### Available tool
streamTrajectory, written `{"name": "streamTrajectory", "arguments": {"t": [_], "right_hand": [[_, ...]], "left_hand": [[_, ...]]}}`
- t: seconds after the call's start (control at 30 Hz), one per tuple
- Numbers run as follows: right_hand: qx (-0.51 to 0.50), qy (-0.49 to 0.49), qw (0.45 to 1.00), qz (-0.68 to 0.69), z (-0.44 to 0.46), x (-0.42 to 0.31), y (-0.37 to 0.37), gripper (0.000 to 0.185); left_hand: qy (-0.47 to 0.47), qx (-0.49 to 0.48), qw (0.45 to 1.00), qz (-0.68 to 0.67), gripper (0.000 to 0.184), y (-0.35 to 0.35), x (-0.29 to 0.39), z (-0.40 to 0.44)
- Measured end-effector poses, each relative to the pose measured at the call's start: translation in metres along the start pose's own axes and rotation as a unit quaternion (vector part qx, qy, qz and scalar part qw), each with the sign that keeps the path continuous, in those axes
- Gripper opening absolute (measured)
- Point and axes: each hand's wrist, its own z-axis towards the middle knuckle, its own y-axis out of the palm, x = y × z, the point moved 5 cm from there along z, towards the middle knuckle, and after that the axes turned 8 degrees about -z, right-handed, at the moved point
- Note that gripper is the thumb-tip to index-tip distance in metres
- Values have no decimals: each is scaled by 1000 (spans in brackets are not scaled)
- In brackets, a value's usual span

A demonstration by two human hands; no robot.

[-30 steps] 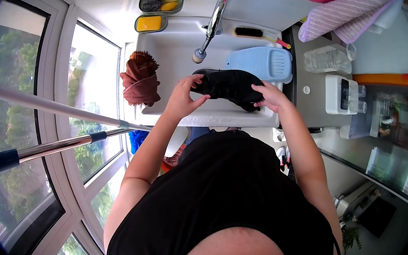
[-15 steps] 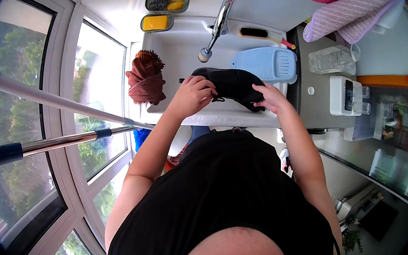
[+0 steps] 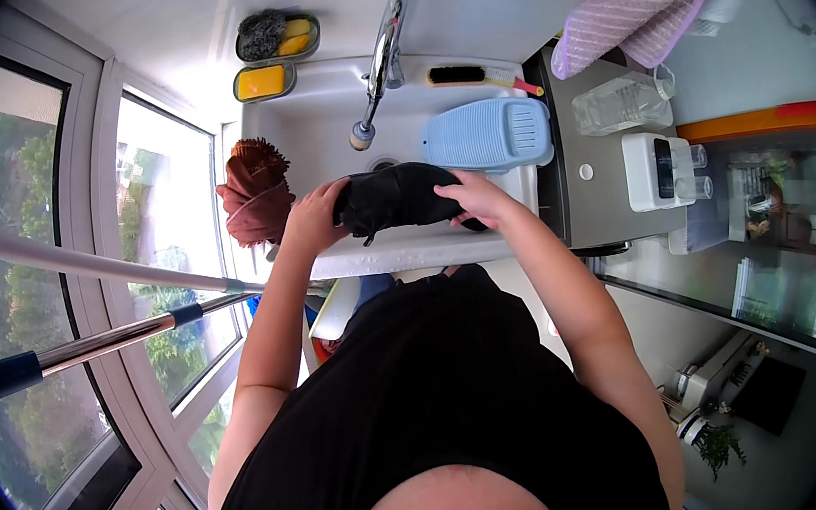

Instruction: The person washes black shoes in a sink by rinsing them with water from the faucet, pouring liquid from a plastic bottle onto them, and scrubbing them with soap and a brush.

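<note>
A black lace-up shoe [image 3: 401,197] is held level over the front part of the white sink [image 3: 343,262]. My left hand [image 3: 318,217] grips its left end, near the opening and the dangling laces. At the other end, my right hand [image 3: 475,199] has its thumb on top and fingers underneath. The chrome faucet [image 3: 387,51] stands behind the shoe, its spout end above the basin. Close to my right hand, a light blue washboard [image 3: 487,135] leans in the sink. A brown cloth [image 3: 257,194] hangs over the sink's left edge, near my left hand.
Soap dishes with a yellow bar [image 3: 261,82] and a grey scrubber [image 3: 261,35] sit at the back left. A brush [image 3: 473,74] lies on the back ledge. To the right are a plastic jug [image 3: 617,105] and towels [image 3: 642,12]. Two poles [image 3: 101,253] cross the left side.
The shoe has been turned in my hands and its laces now hang at the left. My left hand has moved from the upper side to that end. The camera view has shifted.
</note>
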Motion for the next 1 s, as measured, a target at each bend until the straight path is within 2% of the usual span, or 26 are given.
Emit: {"name": "streamTrajectory", "arguments": {"t": [0.13,0.2,0.33,0.4,0.47,0.53,0.67,0.77,0.8,0.9,0.93,1.0], "right_hand": [[-34,27,999,-21,9,1,10,41],[-107,50,993,-5,17,8,18,41],[-163,38,984,-66,24,2,29,42],[-179,33,982,-58,42,7,27,49],[-145,-9,989,-4,58,9,21,56],[-92,-3,995,24,69,13,5,61],[-89,-8,996,5,96,33,-38,59],[-76,-11,997,7,102,40,-63,52],[-82,-11,997,7,101,42,-70,52],[-48,-11,999,-9,102,42,-89,47],[-39,-14,999,-10,103,43,-94,46],[-34,-13,999,0,99,40,-100,43]], "left_hand": [[8,19,1000,13,78,6,-10,-3],[-71,-1,993,98,66,1,-11,-4],[-90,-32,981,166,55,28,-44,-5],[-37,1,988,148,35,30,-46,-3],[-50,-10,987,155,36,33,-54,-6],[-84,-31,986,139,40,35,-61,-4],[-167,-105,973,123,38,34,-80,11],[-267,-229,921,167,28,45,-114,29],[-272,-229,919,168,28,46,-112,37],[-393,-288,864,128,31,41,-106,45],[-422,-263,861,102,31,48,-117,46],[-403,-188,888,116,30,58,-129,52]]}}
